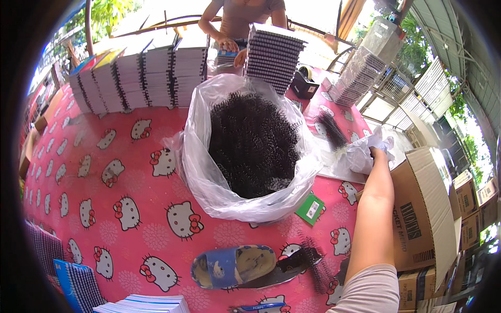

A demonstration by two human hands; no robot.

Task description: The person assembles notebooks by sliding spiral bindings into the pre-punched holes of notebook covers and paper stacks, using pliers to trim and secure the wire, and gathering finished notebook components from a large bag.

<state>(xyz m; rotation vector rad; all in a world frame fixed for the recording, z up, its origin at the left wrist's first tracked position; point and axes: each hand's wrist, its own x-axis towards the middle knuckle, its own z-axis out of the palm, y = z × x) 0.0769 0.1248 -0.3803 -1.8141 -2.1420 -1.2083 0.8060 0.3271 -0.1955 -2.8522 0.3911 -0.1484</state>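
Note:
My right arm reaches out to the right side of the table, and my right hand [377, 153] is closed on a crumpled white sheet [361, 156], paper or thin plastic. Part of the fingers is hidden behind its folds. No part of my left hand shows. At the middle of the table stands a clear plastic bag [201, 180] with its mouth open, full of black spiral binding coils [250, 146]. A bunch of loose coils [331, 129] lies just beyond the crumpled sheet. Against the bag's near right side rests a small green notebook [311, 208].
Stacked spiral notebooks [141, 78] line the far left, with another tall stack [274, 57] behind the bag. A person [245, 21] handles a notebook across the table. A blue slipper [232, 266] and black coils [318, 268] lie near me. Cardboard boxes [417, 208] stand at right.

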